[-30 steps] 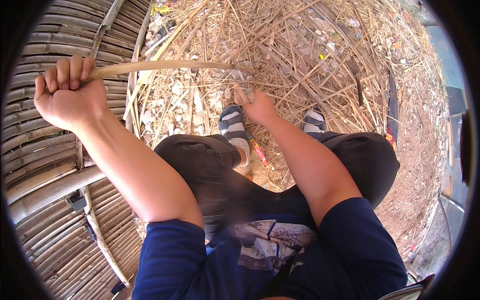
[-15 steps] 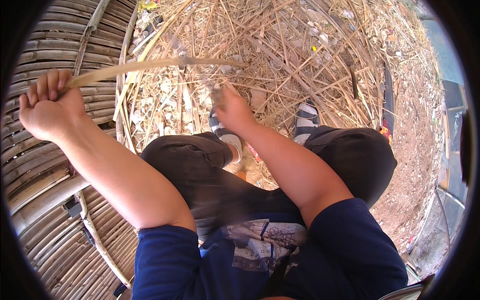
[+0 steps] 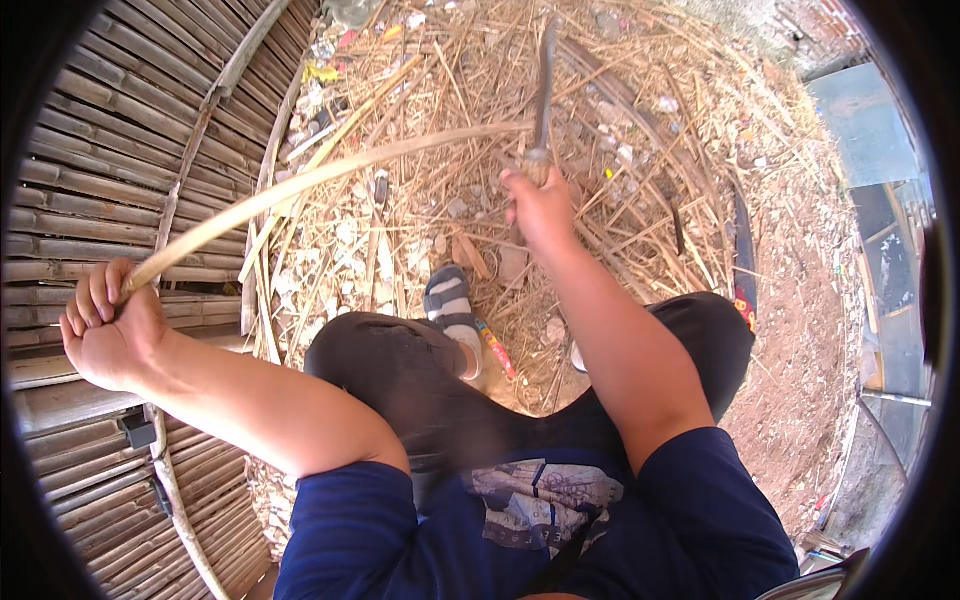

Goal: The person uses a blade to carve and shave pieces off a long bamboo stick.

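Observation:
A long pale bamboo strip (image 3: 300, 182) arches from my left hand (image 3: 112, 325) across to the right. My left fingers are closed round its near end, beside the slatted wall. In my right hand (image 3: 542, 210) is the handle of a long-bladed knife (image 3: 545, 90), its dark, narrow blade pointing away from me. The strip's far end meets or passes by the knife near the base of the blade; whether they touch I cannot tell. My sandalled left foot (image 3: 449, 305) is on the ground below, between the two arms.
A bamboo-slat wall (image 3: 110, 190) runs along the left. Bamboo strips and shavings (image 3: 620, 220) litter the stony ground ahead. At the right lie bare reddish soil (image 3: 790, 380) and blue-grey panels (image 3: 865, 125). A red-and-yellow wrapper (image 3: 495, 350) lies beside my foot.
My right hand has moved forward and to the right with the knife, whose blade was blurred before. My left hand has come down slightly, still gripping the strip, which now slopes more steeply.

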`<state>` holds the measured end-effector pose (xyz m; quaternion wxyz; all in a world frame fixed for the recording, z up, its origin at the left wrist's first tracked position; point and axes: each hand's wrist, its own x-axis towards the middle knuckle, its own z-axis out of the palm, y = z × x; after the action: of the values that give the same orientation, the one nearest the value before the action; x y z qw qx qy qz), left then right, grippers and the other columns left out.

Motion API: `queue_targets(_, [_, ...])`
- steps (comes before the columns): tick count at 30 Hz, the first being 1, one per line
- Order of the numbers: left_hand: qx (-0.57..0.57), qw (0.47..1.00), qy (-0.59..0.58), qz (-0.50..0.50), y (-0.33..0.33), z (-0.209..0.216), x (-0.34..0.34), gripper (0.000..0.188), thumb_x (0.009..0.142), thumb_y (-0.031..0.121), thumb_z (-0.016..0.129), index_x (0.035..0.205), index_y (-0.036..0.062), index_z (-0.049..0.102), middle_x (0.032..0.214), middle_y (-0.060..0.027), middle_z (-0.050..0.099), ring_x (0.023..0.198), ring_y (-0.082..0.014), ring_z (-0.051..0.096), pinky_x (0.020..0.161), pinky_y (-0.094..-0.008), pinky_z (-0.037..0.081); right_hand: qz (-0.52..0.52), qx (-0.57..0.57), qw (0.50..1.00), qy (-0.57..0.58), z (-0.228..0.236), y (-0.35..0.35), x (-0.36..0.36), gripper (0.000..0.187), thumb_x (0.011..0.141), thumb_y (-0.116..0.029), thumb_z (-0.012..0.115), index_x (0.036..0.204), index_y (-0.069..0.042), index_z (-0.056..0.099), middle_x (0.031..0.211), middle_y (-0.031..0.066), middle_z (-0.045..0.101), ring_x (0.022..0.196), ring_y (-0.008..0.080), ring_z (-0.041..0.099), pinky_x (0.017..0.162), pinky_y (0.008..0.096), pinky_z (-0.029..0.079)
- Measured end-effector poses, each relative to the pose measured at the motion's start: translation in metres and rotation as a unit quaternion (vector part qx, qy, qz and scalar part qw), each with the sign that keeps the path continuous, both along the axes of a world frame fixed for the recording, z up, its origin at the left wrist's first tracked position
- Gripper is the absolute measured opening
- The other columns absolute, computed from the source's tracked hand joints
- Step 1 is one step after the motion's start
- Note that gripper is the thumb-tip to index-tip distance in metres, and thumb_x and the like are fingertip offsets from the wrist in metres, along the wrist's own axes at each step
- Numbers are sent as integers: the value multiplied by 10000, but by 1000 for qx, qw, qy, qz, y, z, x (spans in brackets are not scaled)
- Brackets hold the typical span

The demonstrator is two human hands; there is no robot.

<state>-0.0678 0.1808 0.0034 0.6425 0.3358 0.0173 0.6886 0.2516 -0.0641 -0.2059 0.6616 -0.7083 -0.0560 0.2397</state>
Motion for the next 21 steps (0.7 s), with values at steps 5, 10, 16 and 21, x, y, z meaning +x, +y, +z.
queue_targets(5, [-41, 993, -31, -109, 15, -13, -16, 370, 982, 147, 398, 623, 182, 315, 591, 38, 257, 525, -123, 248, 530, -308, 268, 168, -162, 924, -303, 66, -44, 68, 342, 882, -156, 700, 1193, -33, 633, 854, 65, 653, 693, 148, 621, 609, 335, 506])
queue_targets(10, [-13, 963, -67, -262, 9, -17, 8, 364, 985, 131, 449, 645, 157, 322, 619, 19, 280, 547, -117, 272, 535, -296, 264, 421, -176, 845, -277, 89, -77, 61, 376, 849, -165, 737, 1199, -47, 667, 935, 50, 668, 850, 158, 614, 791, 356, 503])
queue_targets(16, [-36, 949, -71, -305, 7, -25, 39, 333, 1057, 251, 404, 747, 129, 412, 653, 11, 341, 581, -121, 324, 574, -297, 315, 454, -169, 784, -388, 70, -85, 48, 480, 813, -216, 790, 1215, 1, 644, 933, 98, 696, 861, 185, 647, 792, 361, 503])
queue_targets(21, [-217, 970, 28, 108, -44, 1, 84, 433, 1079, 455, 319, 1148, 71, 506, 1004, -109, 553, 909, -196, 533, 838, -399, 436, 407, -124, 869, -252, 80, -88, 43, 430, 831, -179, 791, 1186, 3, 630, 863, 65, 700, 780, 145, 648, 706, 334, 502])
